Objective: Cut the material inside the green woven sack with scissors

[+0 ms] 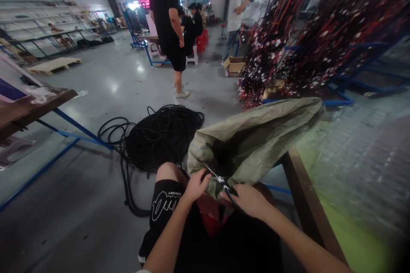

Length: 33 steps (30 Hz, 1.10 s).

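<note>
R hand grips black-handled scissors, blades pointing fwd & a bit L, just over the near rim of a sack; can't tell if the blades are apart. L hand is just L of the scissors, fingers bent, a small dark bit at the fingertips by the rim; can't tell if it's pinched or only touched. Black shorts w/ white lettering are below the L forearm. The sack, olive-green cloth, is right in front of the lap, mouth gaping toward the wearer, far end stretching up & R. To the R, a surface w/ brown edge & yellow-green top; clear plastic lies on it, blurry. Past the knees, L of the sack, a big heap of black cord is coiled on the floor, loose loops out to its L. Far L, another surface, brown top on a blue frame. Beyond the sack, R side, bundles of dark & red strands w/ white bits hang nr a blue frame; an open cardboard box is on the floor beside them. Mid-floor, a standing person in black; another in a light T-shirt further R. Bkgd: wooden pallet, red stools, long shelves along the L wall.
</note>
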Each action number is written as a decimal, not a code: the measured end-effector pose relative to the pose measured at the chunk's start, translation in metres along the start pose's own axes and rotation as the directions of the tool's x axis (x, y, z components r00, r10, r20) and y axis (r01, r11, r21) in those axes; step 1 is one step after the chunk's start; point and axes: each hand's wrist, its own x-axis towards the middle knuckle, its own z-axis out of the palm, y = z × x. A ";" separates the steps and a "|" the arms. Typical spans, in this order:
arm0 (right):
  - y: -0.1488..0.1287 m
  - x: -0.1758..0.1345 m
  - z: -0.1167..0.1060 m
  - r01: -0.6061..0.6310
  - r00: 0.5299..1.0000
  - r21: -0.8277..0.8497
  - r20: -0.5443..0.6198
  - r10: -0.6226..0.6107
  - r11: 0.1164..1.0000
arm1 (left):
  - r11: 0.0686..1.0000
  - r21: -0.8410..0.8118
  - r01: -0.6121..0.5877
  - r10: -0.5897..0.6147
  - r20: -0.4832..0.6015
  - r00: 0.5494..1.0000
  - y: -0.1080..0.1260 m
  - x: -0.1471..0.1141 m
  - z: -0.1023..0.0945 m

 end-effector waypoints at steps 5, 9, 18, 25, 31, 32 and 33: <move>0.004 0.003 0.000 -0.019 0.998 -0.009 -0.056 0.019 1.000 | 1.000 -0.009 -0.002 0.002 -0.005 1.000 -0.001 0.000 -0.001; 0.010 0.005 0.005 0.018 1.000 0.012 -0.013 -0.018 1.000 | 1.000 -0.009 -0.012 0.012 0.001 1.000 -0.003 0.000 0.001; 0.003 0.001 0.004 0.027 0.998 0.000 -0.050 -0.027 1.000 | 0.945 -0.308 0.114 -0.117 0.009 0.993 -0.009 0.005 0.003; 0.000 0.001 0.007 0.066 0.996 0.006 -0.068 -0.065 0.998 | 0.707 -0.648 0.285 -0.309 0.080 0.948 0.006 0.008 -0.002; -0.003 -0.001 0.002 0.072 0.997 0.052 -0.039 -0.070 0.996 | 0.661 -0.689 0.298 -0.346 0.073 0.936 0.010 0.007 -0.002; -0.003 -0.001 0.001 0.068 0.997 0.062 -0.030 -0.066 0.996 | 0.670 -0.683 0.292 -0.342 0.065 0.937 0.010 0.007 -0.001; -0.003 -0.001 0.000 0.065 0.998 0.073 -0.024 -0.063 0.995 | 0.677 -0.680 0.282 -0.340 0.051 0.939 0.011 0.007 -0.001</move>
